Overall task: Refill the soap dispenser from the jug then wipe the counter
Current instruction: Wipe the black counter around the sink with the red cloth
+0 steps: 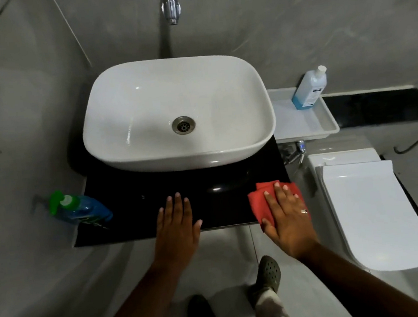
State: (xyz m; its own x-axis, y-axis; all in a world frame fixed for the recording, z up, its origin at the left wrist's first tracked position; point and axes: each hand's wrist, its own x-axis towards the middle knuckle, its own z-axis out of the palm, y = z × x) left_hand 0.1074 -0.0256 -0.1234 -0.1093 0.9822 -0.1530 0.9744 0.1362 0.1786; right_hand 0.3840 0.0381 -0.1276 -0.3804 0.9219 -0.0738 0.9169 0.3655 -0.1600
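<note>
At the front right corner of the glossy black stone counter (pixel 137 216), the right hand (pixel 286 214) lies flat on a folded red cloth (pixel 258 204), fingers straight and spread, pressing it down rather than gripping it. The left hand (pixel 177 225) rests palm-down on the counter's front edge near the middle, fingers straight, holding nothing. The cloth looks soft, light and limp, so it should bunch unless held under a broad palm; pressing through its centre, as now, seems the best hold, and on so polished a surface it will probably slide easily. The blue soap dispenser with a green pump (pixel 80 209) stands at the counter's left edge, well apart from both hands. The translucent jug of blue liquid with a white cap (pixel 310 89) stands in a white plastic tray (pixel 327 126) to the right of the white ceramic basin (pixel 262 117).
</note>
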